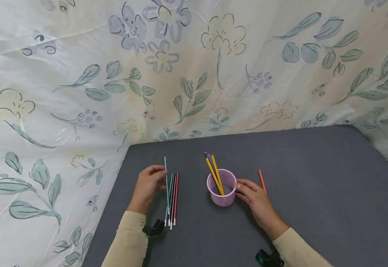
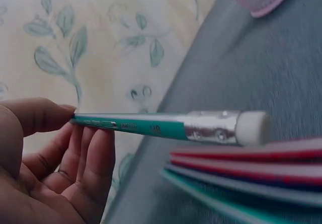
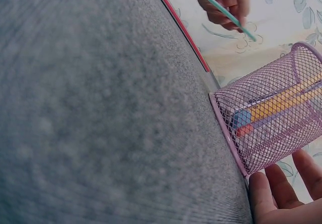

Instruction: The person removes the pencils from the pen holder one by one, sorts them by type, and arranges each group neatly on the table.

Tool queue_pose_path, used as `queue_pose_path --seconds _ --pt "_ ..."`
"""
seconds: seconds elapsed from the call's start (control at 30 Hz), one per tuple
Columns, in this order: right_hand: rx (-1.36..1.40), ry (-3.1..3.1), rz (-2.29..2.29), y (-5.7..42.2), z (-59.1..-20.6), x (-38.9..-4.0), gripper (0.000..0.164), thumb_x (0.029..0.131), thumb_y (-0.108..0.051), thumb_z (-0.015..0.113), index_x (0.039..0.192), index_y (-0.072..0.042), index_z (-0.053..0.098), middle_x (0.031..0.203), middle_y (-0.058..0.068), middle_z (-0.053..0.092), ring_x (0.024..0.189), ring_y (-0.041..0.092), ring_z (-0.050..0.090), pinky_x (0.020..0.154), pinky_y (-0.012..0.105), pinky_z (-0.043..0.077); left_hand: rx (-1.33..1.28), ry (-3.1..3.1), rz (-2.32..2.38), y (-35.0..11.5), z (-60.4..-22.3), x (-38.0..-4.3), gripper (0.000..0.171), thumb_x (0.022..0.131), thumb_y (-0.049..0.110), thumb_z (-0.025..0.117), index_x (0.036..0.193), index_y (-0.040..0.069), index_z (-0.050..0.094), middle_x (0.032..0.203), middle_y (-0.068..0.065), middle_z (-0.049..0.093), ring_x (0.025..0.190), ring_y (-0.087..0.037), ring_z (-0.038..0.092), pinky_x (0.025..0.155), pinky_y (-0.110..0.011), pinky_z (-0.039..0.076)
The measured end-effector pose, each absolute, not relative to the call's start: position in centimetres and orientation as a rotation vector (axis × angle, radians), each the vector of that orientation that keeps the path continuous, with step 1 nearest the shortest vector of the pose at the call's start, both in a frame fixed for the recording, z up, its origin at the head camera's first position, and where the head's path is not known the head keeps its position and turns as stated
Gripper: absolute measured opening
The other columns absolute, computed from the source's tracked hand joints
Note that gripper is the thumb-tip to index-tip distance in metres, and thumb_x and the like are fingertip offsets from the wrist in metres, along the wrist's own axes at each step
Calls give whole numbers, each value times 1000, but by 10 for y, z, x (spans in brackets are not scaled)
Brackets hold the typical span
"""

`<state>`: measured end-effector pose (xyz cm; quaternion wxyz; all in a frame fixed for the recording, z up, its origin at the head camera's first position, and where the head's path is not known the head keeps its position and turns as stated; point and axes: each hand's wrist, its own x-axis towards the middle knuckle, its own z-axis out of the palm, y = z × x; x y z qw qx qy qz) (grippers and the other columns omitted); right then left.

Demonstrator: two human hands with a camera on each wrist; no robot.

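My left hand [image 1: 148, 189] pinches a teal pencil [image 2: 156, 125] between thumb and fingertips, its white eraser end towards the wrist camera. That pencil stands over a group of red, dark and teal pencils [image 1: 176, 196] lying side by side on the table, eraser ends towards me. A pink mesh pencil cup [image 1: 223, 201] stands upright to the right of them. Inside it lean two yellow pencils [image 1: 215, 167], with a purple one and a dark-ended one behind. My right hand [image 1: 257, 204] touches the cup's right side with extended fingers, close to the tabletop in the right wrist view.
An orange pencil [image 1: 262, 181] lies beyond my right hand, partly hidden by it. The dark grey table [image 1: 314, 185] reaches back to a floral cloth [image 1: 194, 66] hanging behind and along the left. Each wrist wears a black band.
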<state>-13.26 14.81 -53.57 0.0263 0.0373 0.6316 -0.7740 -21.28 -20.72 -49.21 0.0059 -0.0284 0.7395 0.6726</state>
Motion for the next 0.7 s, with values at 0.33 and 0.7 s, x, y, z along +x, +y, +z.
queue_pose_path --seconds 0.33,0.7 --pt "106 1971 -2373 149 -535 -133 43 110 -19 66 139 12 62 141 23 63 124 22 64 104 35 54 -220 2364 1932 -222 -511 -210 26 102 8 76 123 -6 69 99 -12 71 78 -22 67 60 -34 61" --pt "104 1966 -2385 149 -536 -132 42 110 -18 65 138 13 62 139 24 63 123 24 64 104 35 54 -250 2464 1750 -221 -520 -208 21 102 5 74 120 -3 71 100 -15 73 79 -25 70 62 -38 63"
